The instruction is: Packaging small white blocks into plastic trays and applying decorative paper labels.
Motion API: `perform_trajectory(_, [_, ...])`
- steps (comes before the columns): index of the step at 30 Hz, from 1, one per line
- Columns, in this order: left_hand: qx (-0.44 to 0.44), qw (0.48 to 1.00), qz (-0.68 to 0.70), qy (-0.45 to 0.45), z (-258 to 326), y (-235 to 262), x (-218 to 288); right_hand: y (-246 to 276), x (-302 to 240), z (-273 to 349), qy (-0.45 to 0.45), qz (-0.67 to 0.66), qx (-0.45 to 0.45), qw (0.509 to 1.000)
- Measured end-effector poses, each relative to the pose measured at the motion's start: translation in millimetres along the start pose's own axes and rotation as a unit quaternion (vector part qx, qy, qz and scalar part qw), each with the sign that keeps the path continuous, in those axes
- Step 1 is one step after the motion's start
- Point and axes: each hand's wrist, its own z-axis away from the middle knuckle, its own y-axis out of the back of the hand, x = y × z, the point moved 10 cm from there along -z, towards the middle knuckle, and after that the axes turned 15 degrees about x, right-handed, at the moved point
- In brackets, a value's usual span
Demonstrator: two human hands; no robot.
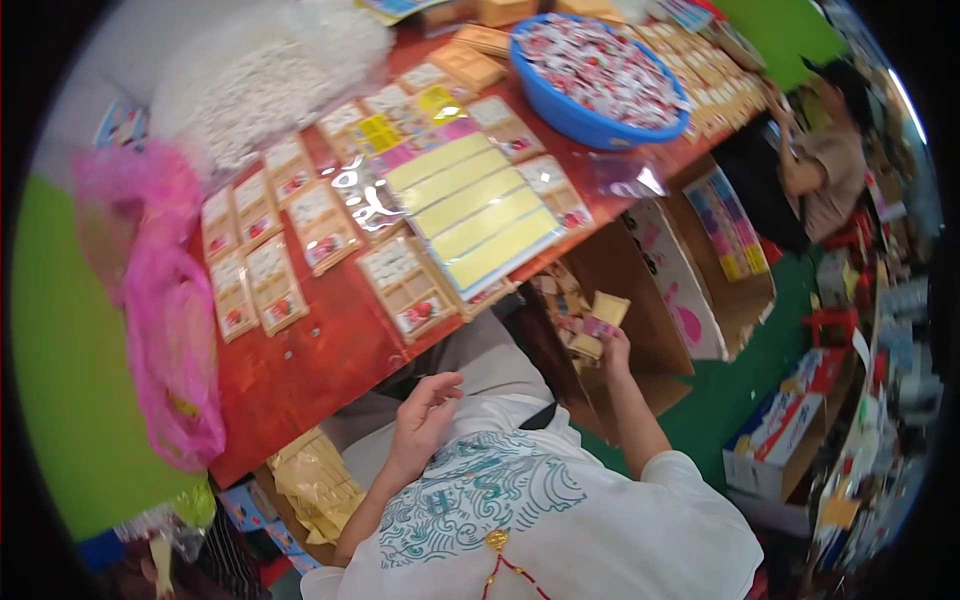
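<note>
Right hand (615,347) grips a small tan packet (603,318) over the open cardboard box (650,300), right of the desk (300,370); left hand (425,410) hangs empty, fingers loosely curled, near the desk edge; right hand is clearly nearer the box.

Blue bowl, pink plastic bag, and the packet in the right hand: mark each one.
Blue bowl (560,112), head view, on its near outer wall.
Pink plastic bag (170,330), head view, mid-body.
Packet (603,315), head view, on its flat face above the right hand (617,352).
</note>
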Motion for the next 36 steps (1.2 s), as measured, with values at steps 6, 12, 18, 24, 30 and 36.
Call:
perform_trajectory(6, [0.075,0.995,-0.059,-0.03,2.5,23.0,-4.5,-39.5,-96.9,46.9,0.364,0.374,0.081,0.849])
perform_trajectory(12, [0.186,0.86,-0.287,-0.378,-10.7,29.4,79.8,-143.3,-233.5,250.5,0.655,0.174,-0.113,0.726])
perform_trajectory(18, [0.167,0.76,-0.491,-0.391,-56.8,17.5,64.9,-200.3,-240.2,365.4,0.716,0.156,-0.295,0.613])
perform_trajectory(24, [0.164,0.73,-0.533,-0.395,-57.1,19.3,59.5,-234.8,-212.8,385.3,0.739,0.251,-0.287,0.556])
perform_trajectory(30, [0.178,0.725,-0.536,-0.395,-48.8,36.1,54.6,-251.9,-206.9,402.3,0.74,0.29,-0.295,0.53])
perform_trajectory(36, [0.185,0.751,-0.514,-0.371,-20.0,66.1,53.0,-258.0,-201.1,422.0,0.705,0.243,-0.38,0.547])
